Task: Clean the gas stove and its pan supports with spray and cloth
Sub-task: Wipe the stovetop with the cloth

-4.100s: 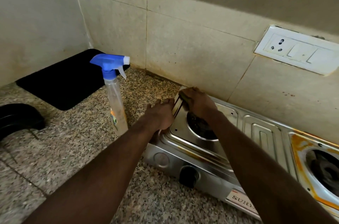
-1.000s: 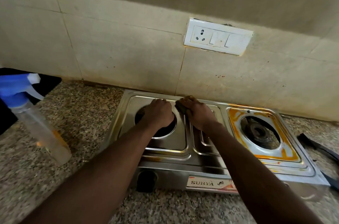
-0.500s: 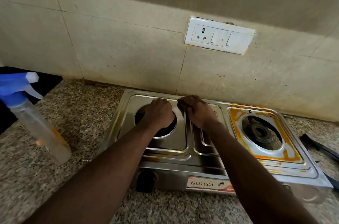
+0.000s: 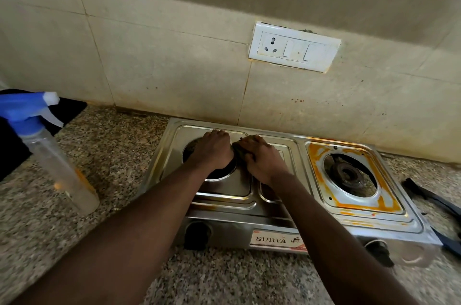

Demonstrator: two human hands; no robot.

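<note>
A steel two-burner gas stove [image 4: 224, 207] stands against the tiled wall, its pan supports off. My left hand [image 4: 212, 152] rests flat over the left burner opening, fingers reaching the back rim. My right hand [image 4: 262, 157] grips a dark scrub cloth [image 4: 239, 151] and presses it on the steel ridge between the left burner well and the middle panels. Most of the cloth is hidden under my fingers. The right burner well [image 4: 349, 175] is ringed with orange stains. A clear spray bottle [image 4: 57, 162] with a blue trigger head stands on the counter at the left.
The stove sits on a speckled granite counter [image 4: 112, 155]. A black mat [image 4: 10, 145] lies at the far left behind the bottle. Black pan support pieces [image 4: 434, 202] lie right of the stove. A white socket plate [image 4: 294, 46] is on the wall above.
My view has swung from the stove's left corner to its whole top. My right hand with the cloth moved from the left back corner to the ridge beside the left burner; my left hand now covers that burner.
</note>
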